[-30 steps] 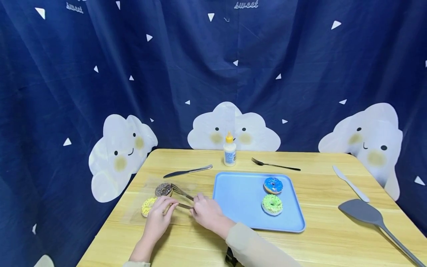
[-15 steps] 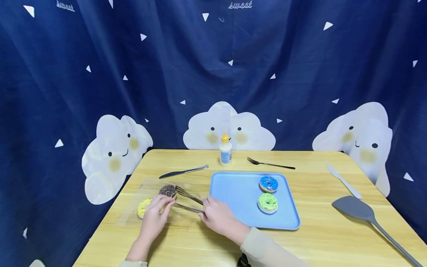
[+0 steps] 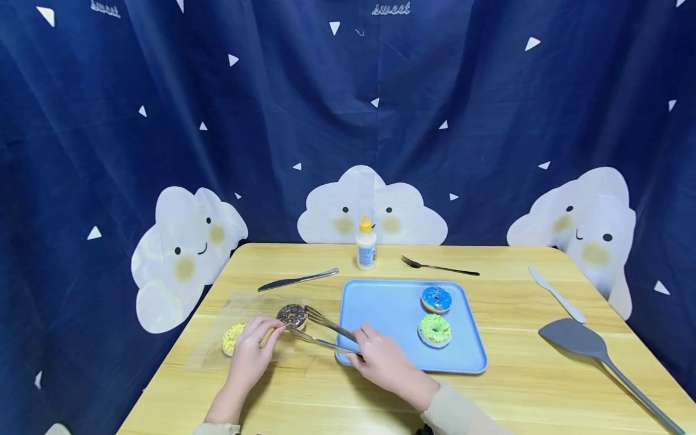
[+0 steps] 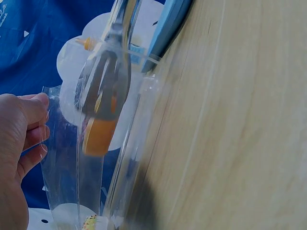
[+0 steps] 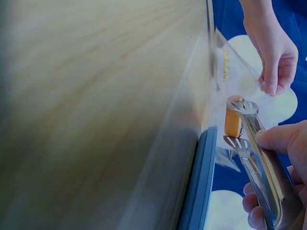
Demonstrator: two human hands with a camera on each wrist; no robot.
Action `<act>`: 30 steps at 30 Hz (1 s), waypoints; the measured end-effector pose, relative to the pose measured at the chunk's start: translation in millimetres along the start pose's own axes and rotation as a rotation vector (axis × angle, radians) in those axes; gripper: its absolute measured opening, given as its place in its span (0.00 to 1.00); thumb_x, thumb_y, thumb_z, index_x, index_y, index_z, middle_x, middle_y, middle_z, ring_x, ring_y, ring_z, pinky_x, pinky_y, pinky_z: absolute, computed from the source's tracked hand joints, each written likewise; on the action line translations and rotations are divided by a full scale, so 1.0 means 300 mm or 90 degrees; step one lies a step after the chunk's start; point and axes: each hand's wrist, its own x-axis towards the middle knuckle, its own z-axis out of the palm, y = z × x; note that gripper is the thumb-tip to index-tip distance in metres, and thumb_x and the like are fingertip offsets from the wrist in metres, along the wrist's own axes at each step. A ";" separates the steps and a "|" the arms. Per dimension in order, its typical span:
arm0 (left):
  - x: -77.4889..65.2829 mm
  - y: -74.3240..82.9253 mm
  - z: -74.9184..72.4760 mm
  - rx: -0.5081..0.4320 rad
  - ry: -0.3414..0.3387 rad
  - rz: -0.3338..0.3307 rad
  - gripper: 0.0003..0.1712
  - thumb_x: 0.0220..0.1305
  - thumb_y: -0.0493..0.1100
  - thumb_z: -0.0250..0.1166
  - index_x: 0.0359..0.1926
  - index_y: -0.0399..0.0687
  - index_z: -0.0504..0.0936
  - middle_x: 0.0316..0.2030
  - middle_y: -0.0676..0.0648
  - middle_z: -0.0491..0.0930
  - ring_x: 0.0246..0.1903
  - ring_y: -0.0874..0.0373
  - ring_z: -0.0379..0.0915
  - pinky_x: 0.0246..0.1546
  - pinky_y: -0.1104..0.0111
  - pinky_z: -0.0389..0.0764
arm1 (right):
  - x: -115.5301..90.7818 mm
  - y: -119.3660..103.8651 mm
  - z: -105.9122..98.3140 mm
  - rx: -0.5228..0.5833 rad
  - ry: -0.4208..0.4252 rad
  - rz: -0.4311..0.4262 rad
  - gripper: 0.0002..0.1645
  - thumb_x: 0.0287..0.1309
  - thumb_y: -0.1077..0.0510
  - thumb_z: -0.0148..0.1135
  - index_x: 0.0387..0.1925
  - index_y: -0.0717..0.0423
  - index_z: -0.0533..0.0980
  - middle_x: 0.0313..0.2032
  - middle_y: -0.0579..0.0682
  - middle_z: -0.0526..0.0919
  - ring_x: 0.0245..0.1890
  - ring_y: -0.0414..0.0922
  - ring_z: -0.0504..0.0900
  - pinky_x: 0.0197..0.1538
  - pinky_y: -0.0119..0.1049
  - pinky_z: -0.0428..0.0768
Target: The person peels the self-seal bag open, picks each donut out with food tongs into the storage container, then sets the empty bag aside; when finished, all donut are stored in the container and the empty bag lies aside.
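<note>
My left hand (image 3: 251, 353) pinches the open edge of a clear plastic bag (image 4: 62, 143) between thumb and fingers. My right hand (image 3: 383, 359) grips metal food tongs (image 3: 338, 328), their forked tips on either side of a chocolate donut (image 3: 291, 315) with sprinkles. The donut is at the bag's mouth, tilted, its orange-brown side showing in the left wrist view. Farther inside the bag lies a yellow-sprinkled donut (image 3: 232, 337), partly hidden behind my left hand. The tongs' handle end crosses over the left edge of a blue tray (image 3: 380, 302).
On the tray sit a blue donut (image 3: 437, 299) and a green donut (image 3: 434, 330). Behind them stand a yellow-capped bottle (image 3: 367, 249), a dark-bladed knife (image 3: 298, 279) and a fork (image 3: 440, 267). To the right lie a white knife (image 3: 556, 293) and a grey spatula (image 3: 576, 339).
My right hand and the tongs have moved right, drawing the chocolate donut away from the yellow one toward the bag's mouth. My left hand keeps its pinch on the bag.
</note>
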 end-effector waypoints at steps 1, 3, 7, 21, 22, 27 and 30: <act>0.000 -0.001 0.001 -0.001 0.000 0.002 0.10 0.46 0.31 0.71 0.31 0.44 0.83 0.31 0.52 0.78 0.34 0.57 0.74 0.39 0.74 0.73 | -0.008 0.009 -0.007 0.005 -0.001 0.002 0.18 0.53 0.50 0.64 0.38 0.59 0.75 0.29 0.45 0.70 0.22 0.37 0.69 0.21 0.28 0.75; 0.000 -0.003 0.002 -0.004 0.001 0.005 0.10 0.46 0.30 0.71 0.31 0.44 0.82 0.31 0.51 0.78 0.34 0.56 0.74 0.38 0.75 0.73 | -0.024 0.029 -0.020 0.018 0.001 0.005 0.18 0.53 0.50 0.64 0.39 0.60 0.75 0.30 0.46 0.71 0.23 0.37 0.70 0.23 0.29 0.76; 0.001 -0.007 0.002 -0.004 0.001 0.005 0.09 0.47 0.31 0.71 0.31 0.44 0.82 0.31 0.52 0.78 0.34 0.57 0.73 0.38 0.76 0.74 | -0.058 0.067 -0.047 0.029 0.004 0.014 0.19 0.53 0.51 0.65 0.40 0.60 0.75 0.32 0.46 0.73 0.23 0.37 0.71 0.23 0.28 0.76; 0.002 -0.007 -0.002 -0.013 0.004 0.004 0.10 0.47 0.29 0.70 0.31 0.44 0.82 0.31 0.52 0.78 0.35 0.57 0.73 0.40 0.77 0.73 | -0.195 0.185 -0.142 -0.019 0.076 0.068 0.22 0.47 0.50 0.71 0.40 0.59 0.76 0.32 0.44 0.74 0.25 0.36 0.70 0.23 0.27 0.77; 0.003 -0.007 -0.002 -0.010 0.003 0.004 0.10 0.47 0.29 0.71 0.31 0.44 0.82 0.31 0.52 0.78 0.35 0.57 0.73 0.40 0.77 0.73 | -0.205 0.194 -0.148 -0.018 0.082 0.073 0.22 0.46 0.51 0.71 0.40 0.59 0.76 0.32 0.45 0.73 0.24 0.36 0.70 0.23 0.28 0.77; 0.004 -0.003 -0.006 -0.012 0.001 0.003 0.10 0.47 0.29 0.71 0.31 0.44 0.82 0.31 0.53 0.78 0.35 0.57 0.73 0.40 0.77 0.73 | -0.258 0.241 -0.167 -0.060 0.110 0.111 0.23 0.42 0.51 0.74 0.39 0.58 0.77 0.31 0.45 0.74 0.22 0.37 0.71 0.19 0.28 0.73; 0.003 0.000 -0.010 -0.013 -0.006 -0.003 0.09 0.48 0.30 0.70 0.32 0.45 0.82 0.32 0.53 0.78 0.36 0.58 0.73 0.42 0.79 0.72 | -0.284 0.270 -0.169 -0.088 0.136 0.118 0.24 0.39 0.51 0.74 0.38 0.58 0.77 0.30 0.46 0.75 0.20 0.38 0.71 0.16 0.28 0.70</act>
